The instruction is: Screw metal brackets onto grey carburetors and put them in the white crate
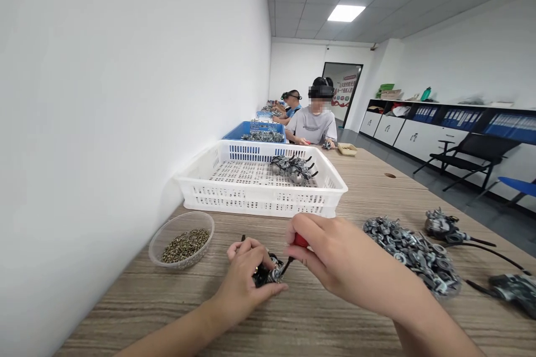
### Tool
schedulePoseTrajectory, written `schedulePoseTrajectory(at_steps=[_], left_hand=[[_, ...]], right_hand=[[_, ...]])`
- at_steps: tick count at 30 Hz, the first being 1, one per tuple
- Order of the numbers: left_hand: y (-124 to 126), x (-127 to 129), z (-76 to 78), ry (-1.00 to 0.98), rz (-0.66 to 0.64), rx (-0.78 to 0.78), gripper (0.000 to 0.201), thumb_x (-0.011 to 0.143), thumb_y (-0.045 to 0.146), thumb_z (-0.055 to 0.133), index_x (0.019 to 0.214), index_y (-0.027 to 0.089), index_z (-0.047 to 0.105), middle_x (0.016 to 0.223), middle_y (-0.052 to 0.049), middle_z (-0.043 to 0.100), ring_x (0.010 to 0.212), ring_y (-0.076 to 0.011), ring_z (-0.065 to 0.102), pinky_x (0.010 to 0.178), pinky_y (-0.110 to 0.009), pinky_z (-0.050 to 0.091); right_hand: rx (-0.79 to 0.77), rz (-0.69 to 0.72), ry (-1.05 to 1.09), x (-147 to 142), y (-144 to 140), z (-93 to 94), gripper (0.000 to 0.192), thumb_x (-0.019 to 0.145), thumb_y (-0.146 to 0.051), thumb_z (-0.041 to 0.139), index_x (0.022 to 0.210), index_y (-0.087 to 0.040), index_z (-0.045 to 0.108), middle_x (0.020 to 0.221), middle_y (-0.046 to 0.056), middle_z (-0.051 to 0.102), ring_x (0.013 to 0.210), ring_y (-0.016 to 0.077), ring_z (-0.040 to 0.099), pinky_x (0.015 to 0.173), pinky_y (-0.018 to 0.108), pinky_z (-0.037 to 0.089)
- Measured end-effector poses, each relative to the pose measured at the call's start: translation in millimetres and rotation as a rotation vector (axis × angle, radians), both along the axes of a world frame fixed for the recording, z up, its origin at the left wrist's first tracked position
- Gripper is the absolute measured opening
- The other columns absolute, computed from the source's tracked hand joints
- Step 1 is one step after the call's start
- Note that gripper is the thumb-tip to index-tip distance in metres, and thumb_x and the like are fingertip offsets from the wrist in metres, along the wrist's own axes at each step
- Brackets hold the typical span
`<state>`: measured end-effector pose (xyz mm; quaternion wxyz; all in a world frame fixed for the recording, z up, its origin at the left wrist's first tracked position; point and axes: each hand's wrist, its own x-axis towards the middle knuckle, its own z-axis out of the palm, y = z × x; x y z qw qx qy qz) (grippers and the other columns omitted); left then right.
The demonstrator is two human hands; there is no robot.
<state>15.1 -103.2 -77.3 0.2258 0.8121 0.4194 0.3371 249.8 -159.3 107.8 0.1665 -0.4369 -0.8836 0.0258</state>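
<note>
My left hand (242,278) is wrapped around a small metal-and-black mechanical assembly (275,274), held low over the table in front of me. Its fingers and thumb cover much of the part. In my right hand (335,245) is a screwdriver with a red handle (300,240), mostly hidden by the fingers. Its dark shaft slants down and left, with the tip at the assembly's metal side; whether it sits in a screw cannot be made out. A clear bowl of small brass-coloured screws (186,245) stands to the left of my left hand.
A white perforated crate (259,199) holds several similar assemblies (293,170). Right of my right hand lie a heap of grey metal parts (412,254) and two more assemblies (444,228) with black cables. Beyond are a blue crate (234,133) and two co-workers seated along the table.
</note>
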Motion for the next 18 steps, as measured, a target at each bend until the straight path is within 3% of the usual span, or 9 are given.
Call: schedulePoseTrajectory(at_steps=[8,18], left_hand=[[-2,4,-2.0,-0.014,0.064,0.022,0.039,0.086,0.049,0.099,0.093,0.025,0.069,0.098,0.0,0.079,0.103,-0.0307,0.07,0.106,-0.051,0.036],[-3,8,-5.1,-0.015,0.138,0.083,0.041,0.085,0.053,0.098,0.089,0.025,0.068,0.091,-0.001,0.077,0.096,-0.0305,0.068,0.102,-0.051,0.039]], right_hand=[[-0.024,-0.098,0.004,-5,3,-3.7,0.009,0.117,-0.018,0.059,0.109,-0.021,0.056,0.107,0.006,0.074,0.08,0.0222,0.068,0.066,0.033,0.042],[0.031,-0.207,0.035,-19,1,-11.4,0.013,0.114,-0.014,0.055,0.105,-0.022,0.052,0.101,0.008,0.075,0.074,0.0236,0.068,0.063,0.034,0.039]])
